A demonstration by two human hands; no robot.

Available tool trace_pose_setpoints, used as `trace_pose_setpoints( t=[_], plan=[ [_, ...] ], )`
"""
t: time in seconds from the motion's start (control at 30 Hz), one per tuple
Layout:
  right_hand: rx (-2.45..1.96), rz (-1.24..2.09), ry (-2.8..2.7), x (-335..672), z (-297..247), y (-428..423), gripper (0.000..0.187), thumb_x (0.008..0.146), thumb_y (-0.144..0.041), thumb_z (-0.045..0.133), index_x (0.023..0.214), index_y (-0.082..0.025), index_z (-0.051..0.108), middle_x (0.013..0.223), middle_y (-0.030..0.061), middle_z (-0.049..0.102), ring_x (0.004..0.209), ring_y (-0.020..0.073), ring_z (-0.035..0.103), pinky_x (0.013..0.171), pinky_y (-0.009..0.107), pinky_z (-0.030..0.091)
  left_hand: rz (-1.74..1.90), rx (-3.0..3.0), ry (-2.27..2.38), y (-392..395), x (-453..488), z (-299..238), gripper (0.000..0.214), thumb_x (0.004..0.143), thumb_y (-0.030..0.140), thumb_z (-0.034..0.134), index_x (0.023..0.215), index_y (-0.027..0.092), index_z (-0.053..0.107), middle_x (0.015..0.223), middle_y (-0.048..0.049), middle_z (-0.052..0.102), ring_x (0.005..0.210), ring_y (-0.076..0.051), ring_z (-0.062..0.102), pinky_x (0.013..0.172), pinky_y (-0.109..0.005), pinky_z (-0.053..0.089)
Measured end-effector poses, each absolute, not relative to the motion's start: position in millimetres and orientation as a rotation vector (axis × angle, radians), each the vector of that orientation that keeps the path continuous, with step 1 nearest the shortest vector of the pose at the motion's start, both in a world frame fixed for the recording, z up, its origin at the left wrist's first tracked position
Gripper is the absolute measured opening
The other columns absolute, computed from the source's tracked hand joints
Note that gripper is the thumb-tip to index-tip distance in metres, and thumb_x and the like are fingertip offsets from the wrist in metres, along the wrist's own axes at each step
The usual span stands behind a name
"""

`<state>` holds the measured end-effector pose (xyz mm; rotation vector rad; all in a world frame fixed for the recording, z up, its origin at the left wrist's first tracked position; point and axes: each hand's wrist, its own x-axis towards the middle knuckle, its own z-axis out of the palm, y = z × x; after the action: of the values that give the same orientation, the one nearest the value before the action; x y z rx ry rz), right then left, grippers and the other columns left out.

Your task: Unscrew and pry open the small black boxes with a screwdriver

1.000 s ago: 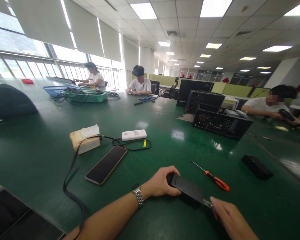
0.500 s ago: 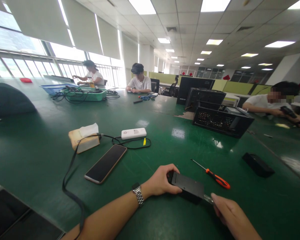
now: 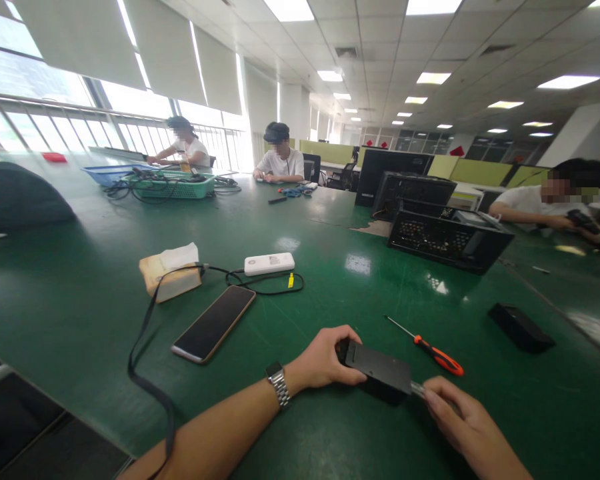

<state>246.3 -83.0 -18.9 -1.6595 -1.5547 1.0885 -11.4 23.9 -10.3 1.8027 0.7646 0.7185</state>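
My left hand [image 3: 330, 358] is wrapped round the far end of a black rectangular box [image 3: 380, 373], thumb on the near side and fingers behind it. The box is held just over the green table, slightly tilted. At its right end, my right hand [image 3: 455, 413] pinches a small silvery, partly see-through piece [image 3: 418, 389] that meets the box's end; whether it sits inside the box I cannot tell. Beyond my right hand lies a screwdriver [image 3: 439, 355] with an orange and black handle. Another black box-shaped part [image 3: 521, 327] rests farther right.
A phone [image 3: 214, 324], a tissue pack [image 3: 171, 272] and a white power bank [image 3: 269, 264] with a black cable lie left of centre. Farther back stand a black computer case [image 3: 450, 237] and a green basket [image 3: 175, 185] of cables. Several people sit around the table.
My right hand's fingers have shifted on the silvery piece and now show more from the side. My left hand keeps its hold on the box. The view has tilted slightly.
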Motion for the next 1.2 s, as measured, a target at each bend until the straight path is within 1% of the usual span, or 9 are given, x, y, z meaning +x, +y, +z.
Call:
trace_pose_setpoints(
  t=[0.13, 0.27, 0.4, 0.6, 0.73, 0.9, 1.03, 1.1, 1.2],
  plan=[
    [-1.669, 1.080, -1.534, 244, -22, -80, 0.057, 0.086, -0.069, 0.036, 0.068, -0.018, 0.056, 0.058, -0.0037, 0.038, 0.053, 0.0112, 0.037, 0.049, 0.023, 0.030, 0.740, 1.800, 0.774, 22, -10, -9, 0.042, 0.058, 0.024, 0.081, 0.093, 0.015, 0.061, 0.078, 0.0030, 0.054, 0.069, -0.012, 0.047, 0.060, -0.019, 0.037],
    [-1.631, 1.197, -1.487, 254, -20, -78, 0.051, 0.086, -0.065, 0.043, 0.076, -0.018, 0.059, 0.059, -0.0060, 0.031, 0.051, 0.0090, 0.029, 0.045, 0.022, 0.023, 0.728, 1.903, 0.749, 21, -11, -4, 0.041, 0.062, 0.023, 0.078, 0.099, 0.017, 0.061, 0.085, 0.0017, 0.055, 0.074, -0.013, 0.049, 0.064, -0.020, 0.038],
    [-1.621, 1.234, -1.568, 266, -15, -79, 0.042, 0.086, -0.058, 0.050, 0.083, -0.019, 0.063, 0.061, -0.0052, 0.034, 0.050, 0.0080, 0.027, 0.043, 0.021, 0.020, 0.746, 1.960, 0.705, 21, -12, -4, 0.042, 0.063, 0.021, 0.077, 0.102, 0.018, 0.062, 0.093, 0.0002, 0.057, 0.082, -0.016, 0.052, 0.071, -0.022, 0.041],
    [-1.624, 1.082, -1.534, 253, -19, -76, 0.039, 0.084, -0.056, 0.053, 0.088, -0.019, 0.065, 0.060, -0.0042, 0.040, 0.047, 0.0079, 0.031, 0.041, 0.020, 0.025, 0.776, 1.968, 0.729, 22, -11, -7, 0.039, 0.062, 0.020, 0.077, 0.098, 0.016, 0.063, 0.089, 0.0007, 0.057, 0.078, -0.015, 0.052, 0.069, -0.021, 0.041],
    [-1.618, 1.016, -1.522, 245, -21, -75, 0.046, 0.087, -0.059, 0.047, 0.077, -0.017, 0.065, 0.057, -0.0027, 0.044, 0.048, 0.0089, 0.037, 0.042, 0.019, 0.032, 0.782, 1.996, 0.745, 22, -10, -7, 0.039, 0.061, 0.022, 0.078, 0.097, 0.015, 0.064, 0.088, 0.0005, 0.058, 0.078, -0.015, 0.053, 0.069, -0.021, 0.041],
    [-1.573, 0.889, -1.637, 250, -10, -75, 0.033, 0.082, -0.052, 0.058, 0.084, -0.021, 0.070, 0.082, 0.0030, 0.066, 0.077, 0.0179, 0.062, 0.067, 0.021, 0.050, 0.772, 2.068, 0.738, 20, -9, -5, 0.038, 0.064, 0.021, 0.075, 0.099, 0.016, 0.063, 0.089, -0.0001, 0.059, 0.078, -0.016, 0.055, 0.070, -0.021, 0.043],
    [-1.572, 0.847, -1.611, 253, -6, -75, 0.030, 0.077, -0.048, 0.065, 0.094, -0.025, 0.074, 0.098, 0.0041, 0.071, 0.091, 0.0220, 0.065, 0.077, 0.022, 0.051, 0.758, 2.119, 0.716, 19, -8, -6, 0.040, 0.064, 0.023, 0.075, 0.101, 0.018, 0.062, 0.093, -0.0005, 0.061, 0.082, -0.017, 0.056, 0.074, -0.023, 0.044],
    [-1.573, 0.827, -1.562, 252, -8, -75, 0.031, 0.076, -0.049, 0.066, 0.093, -0.024, 0.074, 0.095, 0.0045, 0.072, 0.086, 0.0215, 0.066, 0.074, 0.023, 0.052, 0.757, 2.114, 0.713, 20, -7, -8, 0.040, 0.064, 0.023, 0.075, 0.101, 0.017, 0.063, 0.092, -0.0004, 0.061, 0.081, -0.016, 0.056, 0.073, -0.023, 0.044],
    [-1.589, 0.836, -1.524, 249, -12, -75, 0.035, 0.077, -0.051, 0.064, 0.092, -0.021, 0.074, 0.084, 0.0046, 0.071, 0.061, 0.0154, 0.061, 0.054, 0.021, 0.049, 0.772, 2.090, 0.711, 21, -7, -11, 0.039, 0.064, 0.024, 0.076, 0.100, 0.017, 0.064, 0.090, -0.0002, 0.061, 0.079, -0.016, 0.056, 0.071, -0.022, 0.043]
  ],
)
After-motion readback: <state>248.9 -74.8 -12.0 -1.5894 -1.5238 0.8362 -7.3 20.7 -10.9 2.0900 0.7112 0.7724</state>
